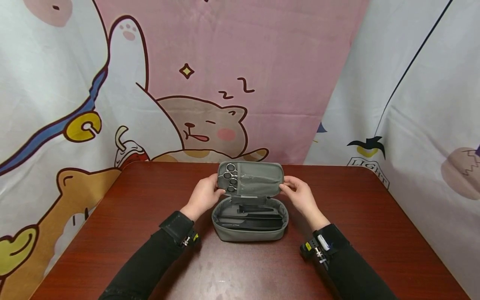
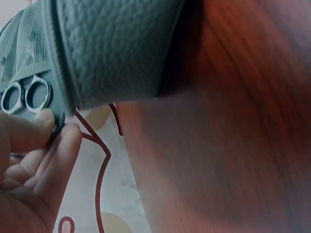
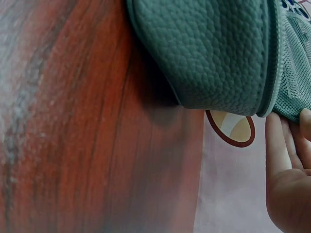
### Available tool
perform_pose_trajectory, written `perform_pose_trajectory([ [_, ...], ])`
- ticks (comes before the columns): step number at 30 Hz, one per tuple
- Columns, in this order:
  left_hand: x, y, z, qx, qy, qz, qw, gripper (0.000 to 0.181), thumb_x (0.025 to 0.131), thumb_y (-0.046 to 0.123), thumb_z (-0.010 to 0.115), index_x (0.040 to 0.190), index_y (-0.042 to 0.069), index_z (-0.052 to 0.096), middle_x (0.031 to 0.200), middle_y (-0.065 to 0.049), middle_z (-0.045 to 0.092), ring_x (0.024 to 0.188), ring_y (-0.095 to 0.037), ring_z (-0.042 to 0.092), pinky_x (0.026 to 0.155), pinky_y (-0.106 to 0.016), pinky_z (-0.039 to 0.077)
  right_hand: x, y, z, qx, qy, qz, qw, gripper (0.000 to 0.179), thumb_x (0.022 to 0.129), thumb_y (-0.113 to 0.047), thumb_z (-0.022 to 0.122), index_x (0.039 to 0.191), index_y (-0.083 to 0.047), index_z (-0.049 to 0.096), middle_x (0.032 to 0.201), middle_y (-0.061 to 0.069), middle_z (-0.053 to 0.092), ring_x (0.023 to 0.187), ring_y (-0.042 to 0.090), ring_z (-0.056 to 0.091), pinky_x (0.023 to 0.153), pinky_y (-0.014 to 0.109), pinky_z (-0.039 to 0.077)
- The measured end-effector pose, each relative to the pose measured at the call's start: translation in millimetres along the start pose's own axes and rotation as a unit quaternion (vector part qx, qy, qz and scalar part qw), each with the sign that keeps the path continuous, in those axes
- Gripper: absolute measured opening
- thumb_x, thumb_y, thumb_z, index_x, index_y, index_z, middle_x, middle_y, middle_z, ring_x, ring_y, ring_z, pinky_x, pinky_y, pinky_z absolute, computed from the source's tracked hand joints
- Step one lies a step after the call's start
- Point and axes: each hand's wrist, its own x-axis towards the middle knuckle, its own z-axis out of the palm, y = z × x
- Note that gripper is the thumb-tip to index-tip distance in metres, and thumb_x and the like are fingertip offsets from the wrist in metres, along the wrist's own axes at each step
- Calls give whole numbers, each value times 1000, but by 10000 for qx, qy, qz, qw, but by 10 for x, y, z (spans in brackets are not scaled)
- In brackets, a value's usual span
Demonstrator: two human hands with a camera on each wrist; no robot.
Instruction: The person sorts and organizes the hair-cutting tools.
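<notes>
A grey zip case (image 1: pixel 247 236) stands unzipped on the table, its lid (image 1: pixel 258 166) raised at the back. My left hand (image 1: pixel 204 193) pinches the lid's left edge between thumb and fingers. On the opposite edge, my right hand (image 1: pixel 300 193) pinches the lid the same way. Scissors (image 1: pixel 230 167) with ring handles sit in the lid's left pocket, their blades hidden; a mesh pocket (image 1: pixel 258 179) fills the rest. Inside the base lie dark combs (image 1: pixel 249 224) and a black clip-like piece (image 1: pixel 255 208). In the left wrist view the scissor rings (image 2: pixel 38 94) show beside my thumb.
The case rests on a reddish-brown wooden table (image 1: pixel 337 266) near its far edge. Behind hangs a cartoon-printed cloth (image 1: pixel 285 75) in pink and white. Dark sleeves with wrist cameras (image 1: pixel 316 250) reach in from both sides.
</notes>
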Motion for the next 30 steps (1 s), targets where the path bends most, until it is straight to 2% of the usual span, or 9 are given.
perform_pose_trajectory([
  [4, -18, 7, 36, 486, 157, 275, 9983, 45, 84, 1, 78, 123, -4, 58, 97, -17, 70, 88, -29, 68, 74, -44, 54, -19, -7, 0, -40, -1, 3, 10000, 28, 98, -4, 62, 122, 9, 61, 110, 26, 68, 96, 37, 68, 80, 40, 56],
  [8, -40, 27, 51, 837, 210, 344, 9957, 66, 85, 2, 77, 139, -15, 43, 109, -26, 67, 96, -37, 67, 80, -46, 54, -43, -30, 4, 33, -7, 33, 10000, 30, 97, -4, 62, 123, 11, 60, 110, 27, 67, 96, 36, 68, 77, 34, 57],
  [14, -75, 88, 46, 1111, 227, 336, 9930, 68, 86, 5, 76, 140, -17, 41, 104, -25, 68, 89, -35, 68, 75, -44, 55, -78, -25, -5, -17, 4, 17, 10000, 28, 97, -3, 63, 121, 10, 61, 108, 26, 68, 96, 39, 68, 81, 46, 55],
  [20, -103, 79, 58, 1176, 371, 545, 9909, 66, 85, 5, 77, 138, -16, 43, 103, -25, 68, 86, -34, 68, 73, -44, 55, -99, 17, -30, -191, -24, -314, 9993, 23, 95, -1, 64, 116, 8, 63, 101, 23, 70, 92, 43, 68, 79, 49, 55],
  [23, -110, 51, 55, 1049, 445, 694, 9911, 64, 84, 4, 78, 137, -14, 46, 105, -25, 68, 89, -36, 68, 75, -46, 55, -108, 16, -44, -270, -46, -440, 9987, 21, 94, -1, 65, 114, 5, 64, 99, 20, 71, 89, 38, 70, 76, 44, 57],
  [27, -107, 5, 43, 872, 480, 888, 9911, 63, 84, 4, 79, 137, -9, 48, 105, -22, 69, 91, -34, 69, 77, -45, 55, -124, 16, -62, -422, -87, -567, 9975, 17, 93, -2, 66, 110, 3, 65, 96, 17, 72, 84, 27, 71, 72, 31, 57],
  [30, -100, -26, 35, 746, 483, 1016, 9908, 62, 84, 4, 79, 138, -4, 50, 102, -18, 70, 88, -29, 69, 75, -43, 55, -134, 31, -74, -398, -137, -619, 9972, 15, 94, -2, 66, 108, 3, 64, 96, 17, 72, 84, 26, 71, 72, 27, 56],
])
